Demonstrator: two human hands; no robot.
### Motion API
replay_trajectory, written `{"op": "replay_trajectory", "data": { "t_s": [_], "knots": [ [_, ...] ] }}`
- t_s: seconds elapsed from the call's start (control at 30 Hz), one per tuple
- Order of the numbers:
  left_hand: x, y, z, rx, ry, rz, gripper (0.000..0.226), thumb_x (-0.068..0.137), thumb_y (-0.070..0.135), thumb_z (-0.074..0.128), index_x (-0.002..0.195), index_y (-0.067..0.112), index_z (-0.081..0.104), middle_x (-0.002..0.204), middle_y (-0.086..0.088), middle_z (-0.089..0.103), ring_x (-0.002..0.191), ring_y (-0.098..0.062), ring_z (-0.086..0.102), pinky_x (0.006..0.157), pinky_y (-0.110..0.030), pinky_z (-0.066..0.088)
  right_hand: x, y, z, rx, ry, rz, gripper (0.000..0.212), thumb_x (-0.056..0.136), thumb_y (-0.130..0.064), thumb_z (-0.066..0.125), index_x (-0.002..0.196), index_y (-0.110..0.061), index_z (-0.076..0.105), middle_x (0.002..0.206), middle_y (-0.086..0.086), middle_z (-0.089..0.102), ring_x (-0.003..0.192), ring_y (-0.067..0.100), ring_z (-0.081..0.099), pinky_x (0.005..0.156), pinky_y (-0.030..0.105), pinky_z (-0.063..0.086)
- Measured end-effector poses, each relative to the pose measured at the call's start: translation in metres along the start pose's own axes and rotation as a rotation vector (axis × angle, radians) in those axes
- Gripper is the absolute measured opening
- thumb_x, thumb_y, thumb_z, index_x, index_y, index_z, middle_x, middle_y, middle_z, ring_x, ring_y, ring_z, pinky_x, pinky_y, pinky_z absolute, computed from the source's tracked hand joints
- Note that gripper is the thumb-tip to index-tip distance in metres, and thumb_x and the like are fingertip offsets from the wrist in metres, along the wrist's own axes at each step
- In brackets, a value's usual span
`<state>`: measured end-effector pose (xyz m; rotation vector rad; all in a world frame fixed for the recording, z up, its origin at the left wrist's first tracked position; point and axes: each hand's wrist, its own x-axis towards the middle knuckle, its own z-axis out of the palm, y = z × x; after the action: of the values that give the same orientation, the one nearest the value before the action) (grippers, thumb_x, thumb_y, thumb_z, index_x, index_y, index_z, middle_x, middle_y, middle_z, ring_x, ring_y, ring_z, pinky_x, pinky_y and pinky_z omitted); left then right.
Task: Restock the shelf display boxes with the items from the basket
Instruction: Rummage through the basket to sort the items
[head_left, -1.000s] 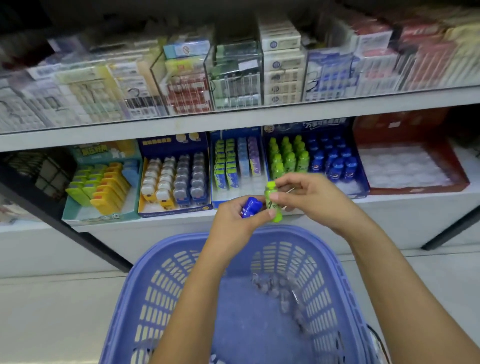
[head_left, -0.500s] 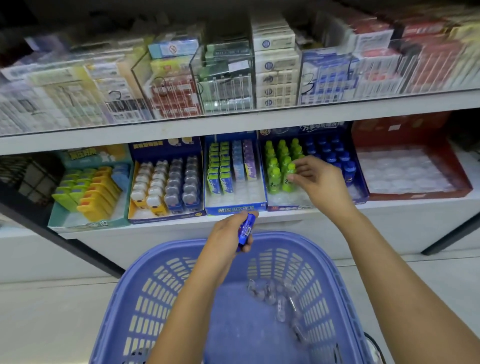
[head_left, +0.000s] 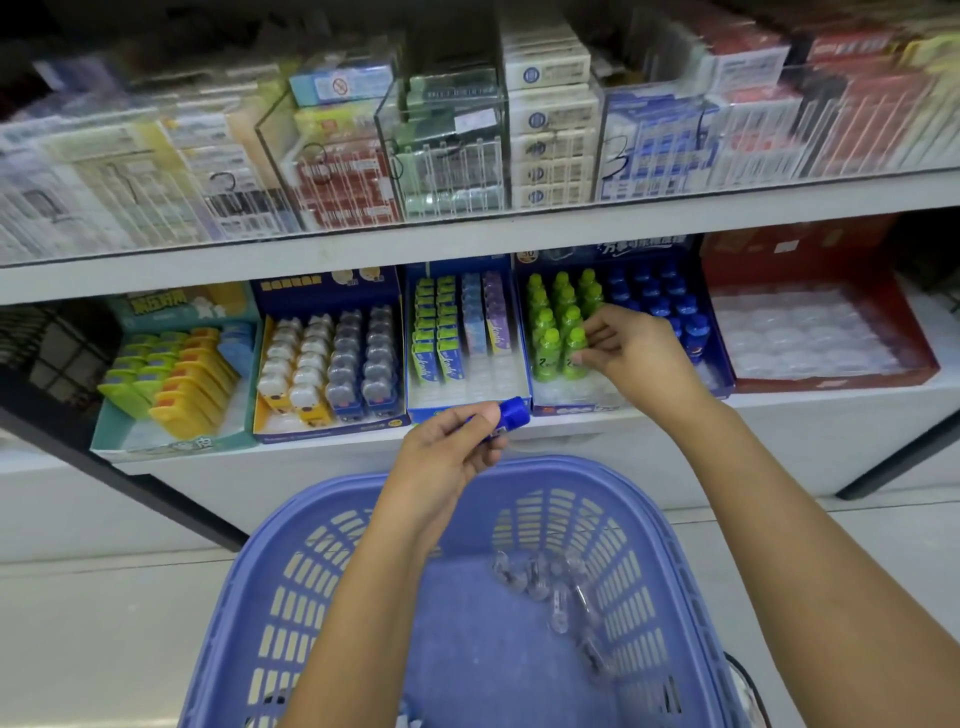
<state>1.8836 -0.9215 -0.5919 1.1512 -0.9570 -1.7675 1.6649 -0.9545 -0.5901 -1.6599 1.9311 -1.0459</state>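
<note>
A purple plastic basket (head_left: 332, 525) sits low in front of me, with several small clear items (head_left: 550, 587) on its floor. My left hand (head_left: 447, 457) hovers above the basket's far rim, closed on a small blue bottle (head_left: 509, 414). On the lower shelf, a dark blue display box (head_left: 571, 408) holds green bottles on its left and blue bottles (head_left: 685, 322) on its right. My right hand (head_left: 639, 353) reaches into that box. Its thumb and forefinger pinch a green bottle (head_left: 571, 349) standing upright in the front row.
Left of the bottle box stand a blue box of flat packs (head_left: 457, 332), a box of white and grey figures (head_left: 322, 358) and a teal box of yellow items (head_left: 176, 379). A red box (head_left: 831, 382) with a clear tray lies right. Clear cases (head_left: 447, 140) fill the upper shelf.
My right hand carried the green bottle from in front of my left hand up into the display box and set it in the front row. My left hand kept the blue bottle.
</note>
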Motion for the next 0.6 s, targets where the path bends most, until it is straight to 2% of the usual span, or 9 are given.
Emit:
{"op": "replay_trajectory", "data": {
  "t_s": [0.1,0.17,0.2,0.27,0.33,0.37,0.47,0.6],
  "knots": [
    [-0.001,0.004,0.007,-0.017,0.024,0.022,0.009,0.087,0.014,0.063,0.094,0.01,0.068,0.074,0.0,0.069,0.065,-0.009,0.063,0.062,-0.016,0.053,-0.006,-0.012,-0.011,0.05,0.069,0.014,0.026,0.077,-0.016,0.076,0.1,-0.009,0.067,0.087,0.003,0.064,0.075,0.013,0.058,0.071,0.02,0.051],
    [0.0,0.009,0.013,0.02,0.048,0.1,0.012,0.084,0.014,0.068,0.096,0.011,0.067,0.077,-0.001,0.07,0.068,-0.011,0.067,0.065,-0.017,0.053,-0.013,-0.023,-0.021,0.172,0.128,0.059,0.025,0.077,-0.026,0.076,0.097,-0.014,0.067,0.081,0.0,0.064,0.069,0.012,0.061,0.066,0.018,0.052],
    [0.001,0.013,0.016,0.059,0.06,0.156,0.015,0.082,0.013,0.07,0.097,0.013,0.067,0.08,-0.001,0.071,0.07,-0.012,0.068,0.066,-0.017,0.054,-0.017,-0.03,-0.026,0.274,0.092,0.101,0.024,0.077,-0.032,0.075,0.094,-0.016,0.066,0.078,0.0,0.066,0.067,0.011,0.064,0.063,0.016,0.053],
    [0.002,0.019,0.024,0.181,0.064,0.277,0.018,0.079,0.012,0.074,0.095,0.017,0.067,0.083,0.004,0.073,0.072,-0.009,0.069,0.066,-0.015,0.053,-0.028,-0.041,-0.034,0.517,-0.118,0.171,0.023,0.078,-0.035,0.072,0.09,-0.016,0.067,0.077,0.004,0.07,0.065,0.013,0.068,0.062,0.017,0.055],
    [0.002,0.025,0.034,0.274,0.013,0.377,0.021,0.077,0.008,0.075,0.093,0.018,0.067,0.083,0.008,0.073,0.074,-0.005,0.068,0.065,-0.012,0.05,-0.04,-0.045,-0.038,0.672,-0.281,0.168,0.018,0.08,-0.024,0.07,0.093,-0.012,0.07,0.079,0.007,0.072,0.068,0.016,0.069,0.065,0.019,0.056],
    [0.002,0.027,0.04,0.298,-0.02,0.408,0.022,0.076,0.006,0.076,0.093,0.018,0.067,0.083,0.008,0.073,0.075,-0.004,0.068,0.066,-0.012,0.05,-0.044,-0.044,-0.041,0.701,-0.289,0.148,0.017,0.081,-0.017,0.07,0.096,-0.01,0.071,0.081,0.009,0.073,0.07,0.017,0.07,0.066,0.019,0.056],
    [0.005,0.029,0.056,0.315,-0.066,0.442,0.026,0.076,0.003,0.075,0.096,0.018,0.066,0.086,0.006,0.073,0.079,-0.006,0.069,0.068,-0.014,0.051,-0.048,-0.037,-0.051,0.746,-0.214,0.108,0.017,0.078,-0.01,0.072,0.095,-0.012,0.071,0.085,0.008,0.075,0.076,0.018,0.071,0.07,0.02,0.056],
    [0.012,0.027,0.077,0.15,-0.033,0.388,0.017,0.084,0.01,0.067,0.101,0.015,0.066,0.094,-0.005,0.073,0.081,-0.011,0.071,0.072,-0.018,0.054,-0.047,-0.022,-0.065,0.77,-0.143,0.077,0.015,0.079,-0.01,0.072,0.092,-0.017,0.072,0.089,0.008,0.075,0.082,0.019,0.071,0.073,0.02,0.056]
  ]
}}
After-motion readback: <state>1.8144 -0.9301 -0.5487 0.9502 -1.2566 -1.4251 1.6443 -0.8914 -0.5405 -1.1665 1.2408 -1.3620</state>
